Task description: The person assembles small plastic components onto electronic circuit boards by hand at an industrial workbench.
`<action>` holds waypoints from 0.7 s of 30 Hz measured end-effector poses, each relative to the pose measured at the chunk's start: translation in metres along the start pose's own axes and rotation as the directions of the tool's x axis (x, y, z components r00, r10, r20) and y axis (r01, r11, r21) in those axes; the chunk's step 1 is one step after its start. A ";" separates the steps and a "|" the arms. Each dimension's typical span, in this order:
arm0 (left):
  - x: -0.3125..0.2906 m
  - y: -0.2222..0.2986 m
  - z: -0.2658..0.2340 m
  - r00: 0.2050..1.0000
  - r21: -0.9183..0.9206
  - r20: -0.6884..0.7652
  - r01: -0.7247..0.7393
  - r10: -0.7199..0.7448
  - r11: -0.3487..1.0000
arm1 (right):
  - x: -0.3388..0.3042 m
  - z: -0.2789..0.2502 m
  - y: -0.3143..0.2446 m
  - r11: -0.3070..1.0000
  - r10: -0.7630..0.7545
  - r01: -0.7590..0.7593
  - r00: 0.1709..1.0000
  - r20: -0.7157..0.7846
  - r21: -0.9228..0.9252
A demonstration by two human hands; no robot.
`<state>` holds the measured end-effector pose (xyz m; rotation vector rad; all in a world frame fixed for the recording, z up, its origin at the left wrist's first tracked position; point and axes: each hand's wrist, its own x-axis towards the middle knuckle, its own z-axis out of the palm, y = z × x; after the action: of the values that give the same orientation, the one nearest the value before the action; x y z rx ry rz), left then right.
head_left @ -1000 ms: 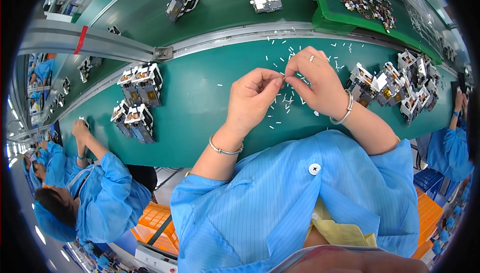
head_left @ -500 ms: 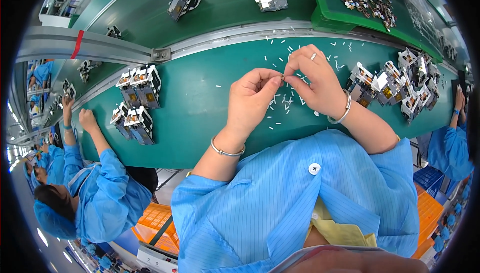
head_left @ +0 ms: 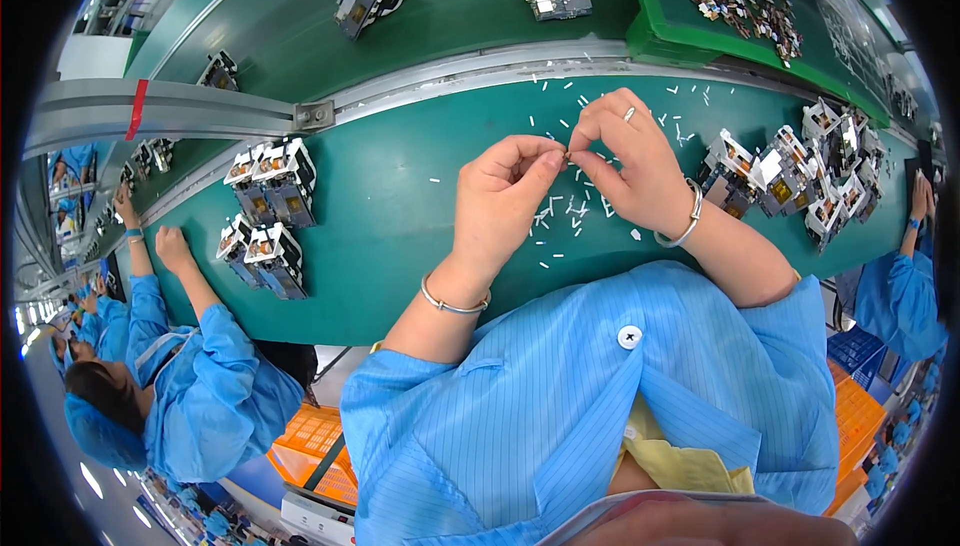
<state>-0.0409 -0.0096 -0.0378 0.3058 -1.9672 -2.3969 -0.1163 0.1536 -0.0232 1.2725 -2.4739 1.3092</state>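
Above the green bench my left hand (head_left: pixel 503 196) and my right hand (head_left: pixel 632 164) meet, thumb and forefinger of each pinched together. Between the fingertips is a tiny brownish part (head_left: pixel 568 157), too small to name and mostly covered. Small white strips (head_left: pixel 577 210) lie scattered on the bench under and around both hands. To the right of my right hand stands a cluster of grey-and-white device assemblies (head_left: pixel 785 176) with copper-coloured parts. Several similar assemblies (head_left: pixel 270 186) are grouped to the left of my left hand.
A green tray (head_left: pixel 680 44) with a heap of small mixed parts (head_left: pixel 755 14) sits beyond the bench at the right. Across the far side runs a green conveyor (head_left: pixel 455 6) carrying more assemblies. A metal beam (head_left: pixel 220 109) crosses at left. Co-workers in blue sit on both sides.
Both my hands keep nearly the same pinch and place. The assemblies on the conveyor appear slightly shifted to the right. At left, a co-worker's farther hand has lowered a little.
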 end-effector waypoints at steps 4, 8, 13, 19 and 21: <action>0.003 0.002 -0.001 0.997 0.026 -0.064 0.047 -0.046 0.999 | -0.002 0.005 0.005 0.995 -0.087 0.089 0.996 0.027 -0.052; 0.016 0.000 -0.012 0.980 -0.202 -0.097 0.149 -0.171 0.968 | -0.006 0.002 0.006 0.986 -0.145 0.157 0.971 0.189 -0.048; 0.025 -0.002 -0.025 0.929 -0.425 0.179 0.371 -0.325 0.826 | 0.006 0.008 0.011 0.990 -0.141 0.139 0.989 -0.048 -0.038; 0.063 0.007 -0.038 0.980 -0.026 0.104 0.175 -0.172 0.984 | 0.009 0.003 0.020 0.952 0.081 -0.059 0.995 -0.063 0.299; 0.107 0.012 -0.058 0.901 0.682 -0.030 -0.297 0.432 0.668 | 0.005 0.002 0.023 0.817 0.290 -0.245 0.957 -0.006 0.522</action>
<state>-0.1378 -0.0838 -0.0513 0.1121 -2.4283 -1.2999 -0.1346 0.1557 -0.0372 0.9153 -2.3872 2.1656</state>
